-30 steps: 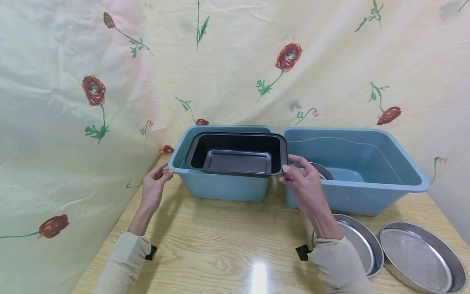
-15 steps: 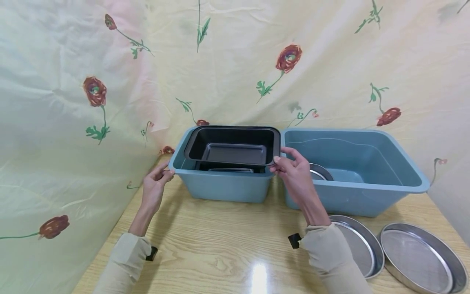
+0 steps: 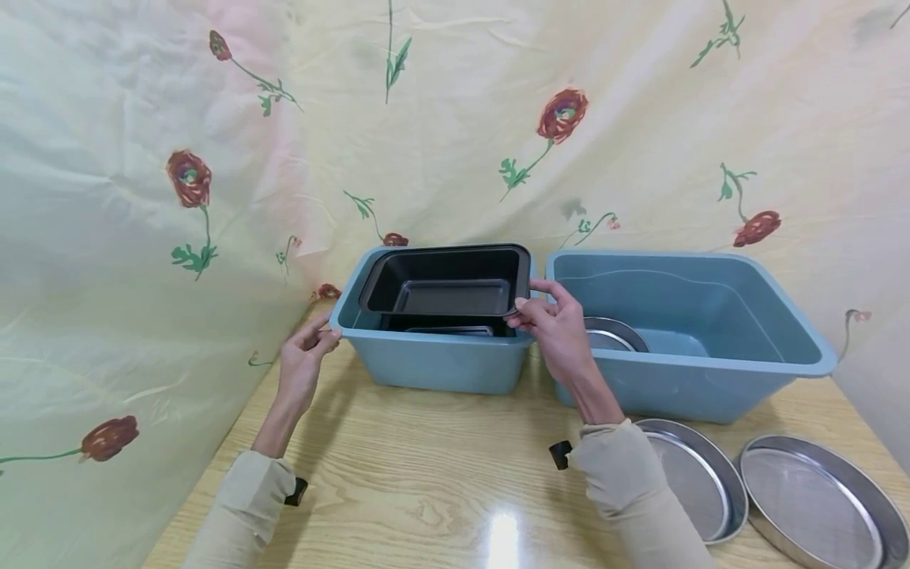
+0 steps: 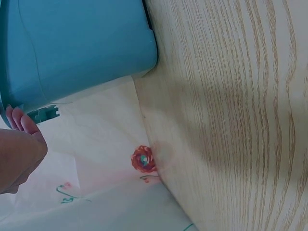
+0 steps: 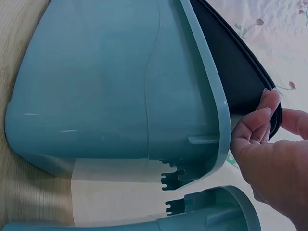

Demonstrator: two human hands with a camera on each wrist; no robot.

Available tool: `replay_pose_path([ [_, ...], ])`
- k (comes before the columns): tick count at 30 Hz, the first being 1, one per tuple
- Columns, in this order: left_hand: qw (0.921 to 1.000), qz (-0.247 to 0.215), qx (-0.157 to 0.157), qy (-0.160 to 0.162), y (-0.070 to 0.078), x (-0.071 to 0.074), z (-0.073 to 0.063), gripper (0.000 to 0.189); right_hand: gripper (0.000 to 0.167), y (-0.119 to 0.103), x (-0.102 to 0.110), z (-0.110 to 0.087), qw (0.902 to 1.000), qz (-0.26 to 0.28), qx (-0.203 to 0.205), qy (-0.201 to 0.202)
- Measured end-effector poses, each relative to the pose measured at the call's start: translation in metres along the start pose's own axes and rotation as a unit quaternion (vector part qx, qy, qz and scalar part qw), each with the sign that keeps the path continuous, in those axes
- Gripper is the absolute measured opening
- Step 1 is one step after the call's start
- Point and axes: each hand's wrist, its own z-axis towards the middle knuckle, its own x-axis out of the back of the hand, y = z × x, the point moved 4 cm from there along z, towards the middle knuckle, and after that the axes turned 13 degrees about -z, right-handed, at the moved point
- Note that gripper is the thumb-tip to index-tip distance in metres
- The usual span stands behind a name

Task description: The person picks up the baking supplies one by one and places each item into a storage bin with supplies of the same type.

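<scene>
In the head view, my right hand (image 3: 558,336) pinches the right end of a black loaf pan (image 3: 453,296). The pan is held tilted at the opening of the left blue bin (image 3: 441,370), partly above its rim. Under it, inside that bin, part of another black pan (image 3: 401,323) shows. My left hand (image 3: 298,367) pinches the bin's rim at its front left corner. In the right wrist view, thumb and fingers of the right hand (image 5: 269,154) grip the pan's edge (image 5: 236,72), just outside the bin rim. The left wrist view shows the left hand (image 4: 21,149) at the rim.
A second blue bin (image 3: 682,387) stands close on the right, with a round metal pan (image 3: 613,336) inside. Two more round metal pans, one nearer (image 3: 693,478) and one at the far right (image 3: 814,502), lie on the wooden table (image 3: 398,474). Flowered cloth (image 3: 455,142) hangs behind.
My right hand has moved the loaf pan left and up toward the back of the left bin, uncovering the black pan below. The left hand has stayed on the rim.
</scene>
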Motion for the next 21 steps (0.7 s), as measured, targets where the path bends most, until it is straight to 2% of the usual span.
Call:
replay_pose_path([
  [7,1.0,0.001,-0.005,-0.002,0.0,-0.001,0.0,0.043,0.045,0.001,-0.004,0.006,0.9995,-0.031,0.009,0.003],
  [15,0.9997,-0.024,-0.011,-0.005,-0.001,-0.002,0.0,0.042,0.044,0.002,-0.011,0.012,0.9968,-0.079,0.013,-0.002],
  [18,0.9995,-0.027,-0.012,-0.006,-0.002,-0.002,0.0,0.042,0.044,0.001,-0.013,0.013,0.9962,-0.085,0.013,-0.011],
  [21,0.9995,-0.028,-0.015,-0.006,-0.001,-0.001,0.0,0.042,0.045,-0.001,-0.017,0.015,0.9947,-0.093,0.018,-0.039],
])
